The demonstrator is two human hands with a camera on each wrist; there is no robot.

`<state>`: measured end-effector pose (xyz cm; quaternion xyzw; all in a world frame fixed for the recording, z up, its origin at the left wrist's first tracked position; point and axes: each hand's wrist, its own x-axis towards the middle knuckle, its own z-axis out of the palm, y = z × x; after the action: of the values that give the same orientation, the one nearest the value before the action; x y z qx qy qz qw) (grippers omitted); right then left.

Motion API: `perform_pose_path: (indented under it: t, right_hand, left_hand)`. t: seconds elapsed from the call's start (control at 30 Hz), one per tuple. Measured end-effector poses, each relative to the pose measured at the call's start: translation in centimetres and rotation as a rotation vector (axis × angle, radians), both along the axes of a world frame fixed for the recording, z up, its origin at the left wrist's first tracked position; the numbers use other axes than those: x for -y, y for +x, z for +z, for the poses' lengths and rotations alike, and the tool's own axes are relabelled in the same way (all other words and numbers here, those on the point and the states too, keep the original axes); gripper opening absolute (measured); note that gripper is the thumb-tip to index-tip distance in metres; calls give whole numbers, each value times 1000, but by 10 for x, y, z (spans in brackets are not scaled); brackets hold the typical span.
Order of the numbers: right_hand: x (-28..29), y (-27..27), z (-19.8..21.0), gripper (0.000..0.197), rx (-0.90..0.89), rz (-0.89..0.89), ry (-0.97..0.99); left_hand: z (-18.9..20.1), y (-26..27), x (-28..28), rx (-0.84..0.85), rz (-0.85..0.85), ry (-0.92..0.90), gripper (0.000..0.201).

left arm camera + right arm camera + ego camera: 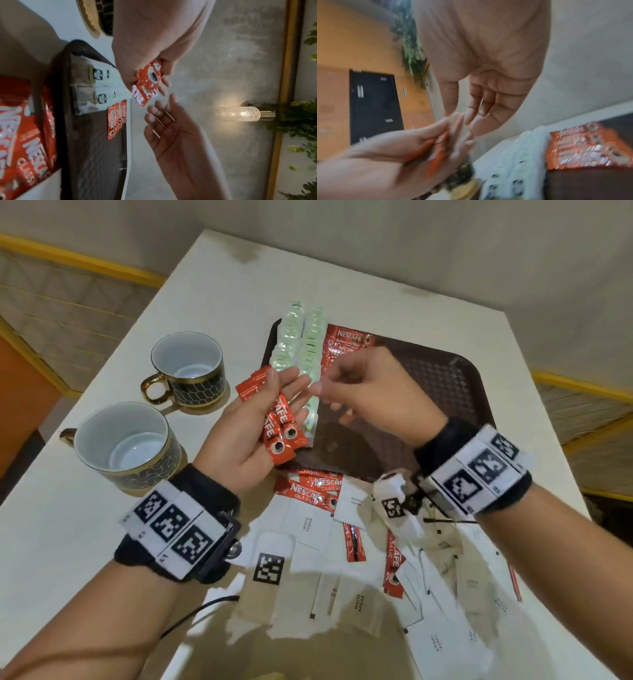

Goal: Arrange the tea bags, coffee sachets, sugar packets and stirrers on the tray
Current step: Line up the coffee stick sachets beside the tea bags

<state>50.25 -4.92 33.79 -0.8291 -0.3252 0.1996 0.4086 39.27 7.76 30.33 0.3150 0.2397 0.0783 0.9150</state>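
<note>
My left hand (274, 405) is palm up over the tray's left edge and grips several red coffee sachets (279, 433), also seen as the sachets (147, 83) in the left wrist view. My right hand (330, 390) hovers just to the right, its loosely curled fingers (471, 115) near the left fingertips and holding nothing. On the dark brown tray (445, 392) lie two rows of pale green tea bags (298, 344) and, beside them, red coffee sachets (346, 342). White sugar packets (308, 525) and more coffee sachets (308, 491) lie heaped in front of the tray.
Two dark, gold-trimmed cups (188, 369) (126, 446) stand on the white table (102, 542) left of the tray. The tray's right half shows bare brown surface. A wall lamp (240, 113) and plants are in the background.
</note>
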Motion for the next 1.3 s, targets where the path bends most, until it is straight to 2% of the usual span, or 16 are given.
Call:
perform_pose_path:
  t: [0.1,0.2,0.33,0.43,0.53,0.63,0.73,0.87,1.0,1.13,1.3]
  right_hand:
    - [2,-37,-6,22,-160,28,82]
    - [0,-50,-17,12,-233,-69,185]
    - [5,-65,-20,22,-279,-120,187]
    - [17,-66,-13,8,-339,-111,174]
    - [34,-57,-3,15,-382,-81,123]
    - [43,-51,0,14,-345,-31,60]
    - [44,-52,-3,14,-266,-19,74]
    - [46,-49,-7,24,-172,-59,128]
    - [49,-33,-10,20,-170,-117,140]
    - [57,15,-19,18,-99,-215,30]
    - [46,68,-44,16,-48,-256,-258]
  left_hand:
    - [4,5,7,50,-20,-46,28]
    - [9,3,19,67,-31,-21,29]
    - [9,-1,29,40,-56,166,36]
    - [10,-4,28,-9,-104,342,43]
    - [7,-12,16,-27,-198,534,30]
    - [3,-16,6,-49,-204,553,21]
    - [2,-14,8,-67,-165,494,25]
    - [-1,-10,10,-77,-102,443,27]
    - [-4,-6,8,-97,-93,352,23]
    - [-9,-6,1,-145,-24,455,24]
    - [-10,-15,-5,-173,38,497,33]
